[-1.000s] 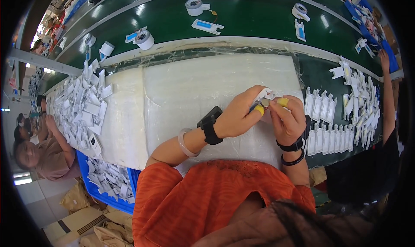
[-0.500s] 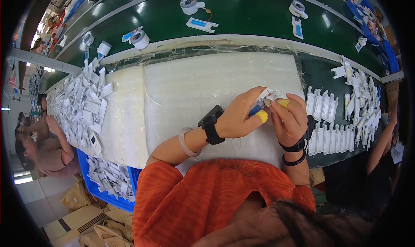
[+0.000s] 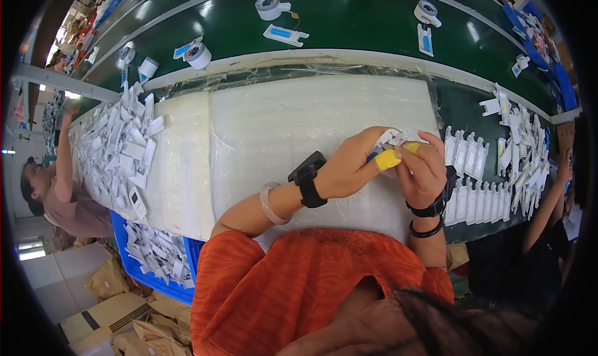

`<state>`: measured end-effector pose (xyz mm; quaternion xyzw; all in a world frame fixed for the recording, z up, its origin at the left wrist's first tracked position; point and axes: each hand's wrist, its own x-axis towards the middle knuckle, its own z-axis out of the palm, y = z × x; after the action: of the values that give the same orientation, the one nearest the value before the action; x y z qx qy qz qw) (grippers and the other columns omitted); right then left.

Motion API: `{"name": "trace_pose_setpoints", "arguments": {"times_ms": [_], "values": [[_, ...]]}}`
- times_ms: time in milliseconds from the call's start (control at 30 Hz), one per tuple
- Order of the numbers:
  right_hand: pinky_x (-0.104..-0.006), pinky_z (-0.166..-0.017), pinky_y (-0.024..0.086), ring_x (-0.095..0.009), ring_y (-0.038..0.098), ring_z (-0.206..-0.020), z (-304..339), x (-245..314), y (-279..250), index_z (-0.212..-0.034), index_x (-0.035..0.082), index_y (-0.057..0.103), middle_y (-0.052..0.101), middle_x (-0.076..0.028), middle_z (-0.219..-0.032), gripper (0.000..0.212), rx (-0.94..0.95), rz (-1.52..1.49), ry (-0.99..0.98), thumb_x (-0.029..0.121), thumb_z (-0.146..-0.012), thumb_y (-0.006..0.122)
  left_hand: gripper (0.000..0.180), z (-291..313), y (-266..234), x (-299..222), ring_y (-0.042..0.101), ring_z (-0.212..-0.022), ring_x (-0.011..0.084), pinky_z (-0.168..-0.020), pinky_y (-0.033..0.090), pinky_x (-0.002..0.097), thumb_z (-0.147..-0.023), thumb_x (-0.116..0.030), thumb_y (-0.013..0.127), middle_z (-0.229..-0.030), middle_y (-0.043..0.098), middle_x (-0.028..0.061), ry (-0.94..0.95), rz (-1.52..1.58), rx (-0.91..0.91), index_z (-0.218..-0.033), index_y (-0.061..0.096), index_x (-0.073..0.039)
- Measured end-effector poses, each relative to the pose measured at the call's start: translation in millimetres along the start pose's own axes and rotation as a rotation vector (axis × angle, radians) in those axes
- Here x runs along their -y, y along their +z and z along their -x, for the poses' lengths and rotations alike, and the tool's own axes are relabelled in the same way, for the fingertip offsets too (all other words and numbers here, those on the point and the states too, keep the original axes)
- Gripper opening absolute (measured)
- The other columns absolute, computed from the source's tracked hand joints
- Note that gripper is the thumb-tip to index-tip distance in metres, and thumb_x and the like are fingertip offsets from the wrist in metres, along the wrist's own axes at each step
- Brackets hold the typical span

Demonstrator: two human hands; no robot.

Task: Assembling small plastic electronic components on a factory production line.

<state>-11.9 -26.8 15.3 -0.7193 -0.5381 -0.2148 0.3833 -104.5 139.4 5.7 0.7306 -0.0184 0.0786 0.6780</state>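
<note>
My left hand (image 3: 356, 164) is closed round a small white plastic part (image 3: 390, 136), above the right half of the padded work surface. My right hand (image 3: 425, 174) pinches at the same part from the other side, its fingertips meeting my left thumb. Yellow coverings wrap my left thumb and a finger of my right hand. A bit of dark blue shows between the left fingers; most of the held part is hidden. To the right of my hands, white plastic housings (image 3: 476, 200) stand in two neat rows.
A heap of white parts (image 3: 128, 147) lies at the left, above a blue bin (image 3: 152, 284) holding more. Another pile (image 3: 526, 150) is at the far right. On the green conveyor (image 3: 349, 29) sit several round white units with blue-marked plates. Co-workers are on both sides.
My left thumb has shifted up and right against the right fingertips, covering more of the part. The conveyor units have drifted slightly left. The co-worker at left has raised an arm toward the conveyor.
</note>
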Motion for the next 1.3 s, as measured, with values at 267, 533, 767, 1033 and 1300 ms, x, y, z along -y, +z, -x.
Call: {"name": "trace_pose_setpoints", "arguments": {"times_ms": [267, 533, 767, 1033, 1300], "values": [[-0.0453, -0.095, 0.049, -0.021, 0.064, -0.078, 1, 7, 6, -0.092, 0.002, 0.072, 0.065, -0.007, -0.083, 0.027, 0.006, 0.015, 0.003, -0.002, -0.066, 0.077, 0.032, 0, -3, 0, 0.065, -0.091, 0.0348, -0.081, 0.052, 0.0367, -0.093, -0.008, 0.055, -0.104, 0.066, 0.02, -0.066, 0.004, -0.025, -0.123, 0.055, 0.001], [-0.0461, -0.095, 0.048, -0.027, 0.065, -0.09, -5, 8, 13, -0.099, 0.003, 0.069, 0.066, -0.01, -0.095, 0.027, -0.007, 0.008, 0.073, -0.002, -0.073, 0.073, 0.034, -9, -25, 6, 0.053, -0.06, 0.006, -0.053, 0.044, 0.02, -0.104, -0.024, 0.045, -0.08, 0.06, 0.0014, -0.155, 0.148, 0.035, -0.131, 0.056, -0.006], [-0.0431, -0.089, 0.048, -0.032, 0.062, -0.099, 3, 2, 15, -0.101, 0.001, 0.068, 0.064, -0.013, -0.102, 0.026, -0.011, -0.047, 0.157, -0.004, -0.076, 0.07, 0.037, -30, -129, 14, 0.061, -0.063, 0.0112, -0.05, 0.053, 0.0256, -0.104, -0.03, 0.043, -0.091, 0.065, 0.0079, -0.15, 0.095, -0.44, -0.129, 0.055, -0.007], [-0.0388, -0.083, 0.049, -0.032, 0.062, -0.097, 2, 1, 20, -0.1, 0.001, 0.068, 0.063, -0.014, -0.101, 0.023, -0.008, -0.08, 0.153, -0.003, -0.078, 0.072, 0.033, -35, -300, 19, 0.066, -0.076, 0.021, -0.061, 0.059, 0.0369, -0.098, -0.03, 0.051, -0.094, 0.066, 0.0131, -0.276, -0.189, -0.832, -0.115, 0.057, -0.003], [-0.0376, -0.085, 0.05, -0.032, 0.063, -0.099, 5, -3, 23, -0.103, 0.0, 0.067, 0.063, -0.015, -0.104, 0.024, 0.046, -0.081, 0.157, -0.008, -0.08, 0.068, 0.037, -74, -292, 57, 0.054, -0.112, 0.0347, -0.095, 0.047, 0.044, -0.079, -0.024, 0.071, -0.118, 0.061, 0.0129, 0.187, -1.551, -0.653, -0.11, 0.067, -0.005]]}}
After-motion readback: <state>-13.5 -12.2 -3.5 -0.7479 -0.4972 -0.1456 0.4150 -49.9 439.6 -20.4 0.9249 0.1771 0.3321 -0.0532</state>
